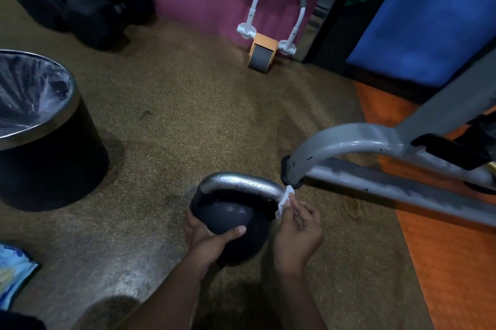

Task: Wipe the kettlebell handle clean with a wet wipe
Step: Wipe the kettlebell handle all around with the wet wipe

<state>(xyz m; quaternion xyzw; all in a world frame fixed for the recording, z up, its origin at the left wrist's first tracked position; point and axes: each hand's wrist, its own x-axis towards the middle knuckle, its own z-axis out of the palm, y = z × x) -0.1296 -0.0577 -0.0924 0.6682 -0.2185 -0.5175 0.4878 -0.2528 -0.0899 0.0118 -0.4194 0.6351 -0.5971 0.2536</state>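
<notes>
Speckled brown gym floor [188,115] fills the view, and everything is placed from the kettlebell [230,225] resting on it near the bottom centre. Left of the kettlebell stands a lined black bin [40,136]; right of it runs a grey bench frame [375,163], one foot just beside the handle. The kettlebell handle [241,182] arches over the ball, its long axis running left to right, the loop pointing up and away from the person. Both hands are apart: the left hand [212,238] grips the ball, the right hand [298,235] pinches a wet wipe [284,201] against the handle's right end. If the left hand slackens, the round ball may roll, or the small wipe may slip off the damp metal.
</notes>
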